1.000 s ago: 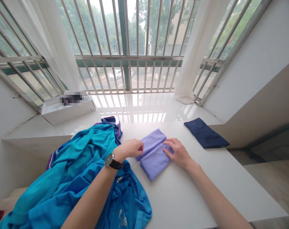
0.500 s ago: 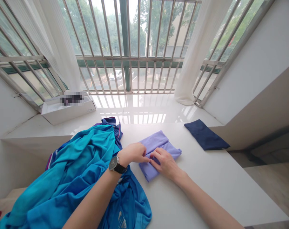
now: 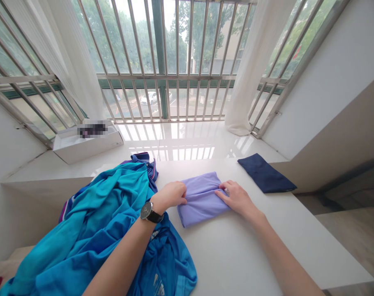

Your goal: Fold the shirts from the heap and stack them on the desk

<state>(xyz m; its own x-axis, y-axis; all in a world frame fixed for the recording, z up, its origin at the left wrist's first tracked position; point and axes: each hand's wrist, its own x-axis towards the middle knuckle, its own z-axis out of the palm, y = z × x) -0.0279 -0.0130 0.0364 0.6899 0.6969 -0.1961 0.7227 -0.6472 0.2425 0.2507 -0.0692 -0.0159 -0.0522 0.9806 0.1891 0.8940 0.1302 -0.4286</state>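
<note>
A folded lavender garment (image 3: 202, 209) lies flat on the white tabletop in front of me, with a lengthwise fold line across its middle. My left hand (image 3: 172, 194), a black-strapped watch on its wrist, is closed on the garment's left edge. At the opposite edge, my right hand (image 3: 236, 198) pinches the cloth near the end of the fold line, thumb and fingers close together. Beside my left forearm is a loose heap of blue and teal shirts (image 3: 113, 197). A folded navy garment (image 3: 265, 174) rests to the right, apart from both hands.
A white open box (image 3: 88, 146) with a blurred-out item stands at the back left of the ledge. Behind are a barred window (image 3: 162, 78) and white curtains (image 3: 245, 94). The white table (image 3: 285, 246) ends at a right edge above a lower brownish surface.
My right hand has moved from the middle of the lavender garment to its right edge. The garment has turned slightly and looks flatter and straighter. My left hand has barely moved.
</note>
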